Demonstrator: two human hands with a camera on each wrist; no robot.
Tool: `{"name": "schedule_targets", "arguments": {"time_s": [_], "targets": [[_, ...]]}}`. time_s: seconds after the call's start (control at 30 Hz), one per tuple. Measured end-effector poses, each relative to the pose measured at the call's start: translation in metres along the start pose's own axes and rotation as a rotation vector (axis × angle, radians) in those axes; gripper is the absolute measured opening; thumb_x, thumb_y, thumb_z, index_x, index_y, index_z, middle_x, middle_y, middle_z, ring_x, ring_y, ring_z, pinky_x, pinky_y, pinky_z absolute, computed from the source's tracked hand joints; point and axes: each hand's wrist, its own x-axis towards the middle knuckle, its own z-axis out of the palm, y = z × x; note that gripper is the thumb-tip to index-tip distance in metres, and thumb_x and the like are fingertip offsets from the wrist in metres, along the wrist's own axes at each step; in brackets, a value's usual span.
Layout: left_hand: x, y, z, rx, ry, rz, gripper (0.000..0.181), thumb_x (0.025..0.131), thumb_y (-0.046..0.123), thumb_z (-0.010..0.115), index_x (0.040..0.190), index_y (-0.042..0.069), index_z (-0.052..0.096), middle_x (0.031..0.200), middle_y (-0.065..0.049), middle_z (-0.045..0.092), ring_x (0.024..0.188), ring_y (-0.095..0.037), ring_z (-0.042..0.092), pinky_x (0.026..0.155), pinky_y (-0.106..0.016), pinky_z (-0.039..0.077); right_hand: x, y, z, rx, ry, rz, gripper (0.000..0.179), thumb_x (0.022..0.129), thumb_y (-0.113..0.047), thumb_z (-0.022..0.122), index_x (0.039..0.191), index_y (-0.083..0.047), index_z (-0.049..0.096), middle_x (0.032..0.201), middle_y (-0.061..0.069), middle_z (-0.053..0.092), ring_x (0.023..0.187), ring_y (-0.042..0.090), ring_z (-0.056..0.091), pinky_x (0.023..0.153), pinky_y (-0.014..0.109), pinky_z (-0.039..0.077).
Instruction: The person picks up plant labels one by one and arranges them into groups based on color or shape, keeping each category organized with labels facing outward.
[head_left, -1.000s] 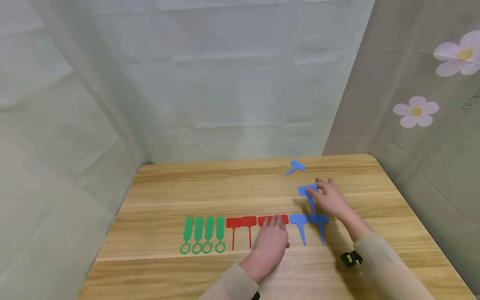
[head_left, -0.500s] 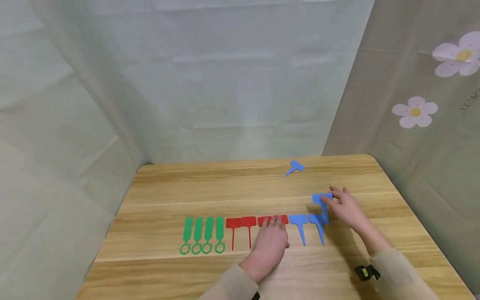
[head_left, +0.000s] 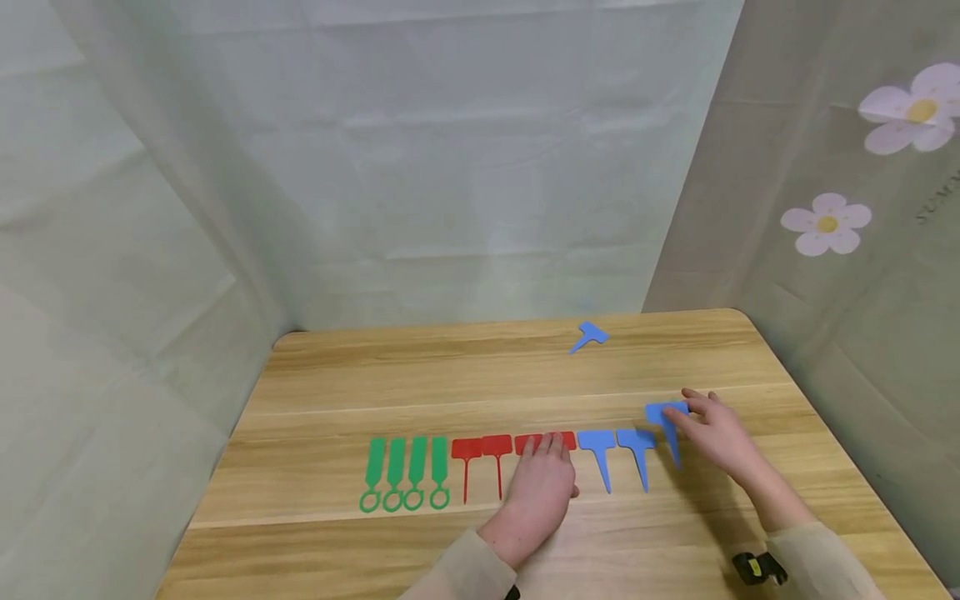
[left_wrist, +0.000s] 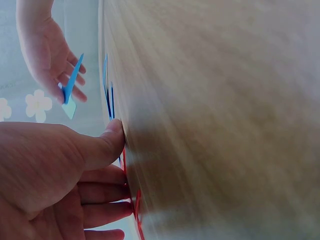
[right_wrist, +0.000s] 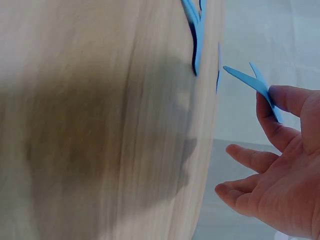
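Between thumb and forefinger my right hand (head_left: 716,433) pinches a blue T-shaped plant label (head_left: 667,412) by its wide head, holding it above the table with the spike toward me. In the right wrist view this blue label (right_wrist: 257,86) is clear of the wood. My left hand (head_left: 542,483) lies with extended fingers on the red T-shaped labels (head_left: 528,443) at the row's middle, hiding their stems. Two blue labels (head_left: 597,440) lie flat just right of it, spikes toward me. Another blue label (head_left: 588,336) lies tilted near the far edge.
Several green ring-ended labels (head_left: 395,471) form the row's left end, beside two uncovered red labels (head_left: 497,446). The wooden table (head_left: 315,550) ends at a pale cloth backdrop (head_left: 480,167), with cloth at both sides too.
My right hand has carried the blue label rightward and toward me, from above the blue pair to the right of it. The left hand has stayed in place.
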Motion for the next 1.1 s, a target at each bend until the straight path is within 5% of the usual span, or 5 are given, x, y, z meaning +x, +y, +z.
{"name": "schedule_targets", "arguments": {"time_s": [0.43,0.87,1.1], "targets": [[-0.001,0.0,0.0,0.008,-0.003,-0.008,0.066,0.098,0.05,0.076,0.15,0.011,0.064,0.155,-0.003,0.06,0.144,-0.02,0.055,0.12,-0.043,0.043,-0.009,0.012,-0.006,0.007,-0.012,0.024,0.073,0.111,-0.044,0.058,0.143,0.021,0.051,0.164,0.04,0.03,0.151,0.069,0.006,0.113,0.084,0.019],[-0.001,-0.001,0.001,-0.007,0.002,-0.009,0.065,0.098,0.049,0.076,0.15,0.012,0.064,0.155,-0.002,0.06,0.144,-0.02,0.055,0.12,-0.044,0.043,-0.009,0.027,0.005,-0.101,-0.001,0.018,0.065,0.109,-0.036,0.064,0.128,0.026,0.059,0.155,0.052,0.026,0.139,0.082,-0.004,0.11,0.088,0.014],[-0.001,0.0,0.002,0.0,0.01,-0.003,0.066,0.098,0.05,0.076,0.15,0.012,0.064,0.155,-0.003,0.06,0.144,-0.02,0.055,0.12,-0.044,0.043,-0.01,0.027,0.006,-0.201,0.017,0.046,0.071,0.108,-0.042,0.063,0.127,0.027,0.06,0.156,0.052,0.024,0.139,0.083,-0.006,0.102,0.091,0.024]]}}
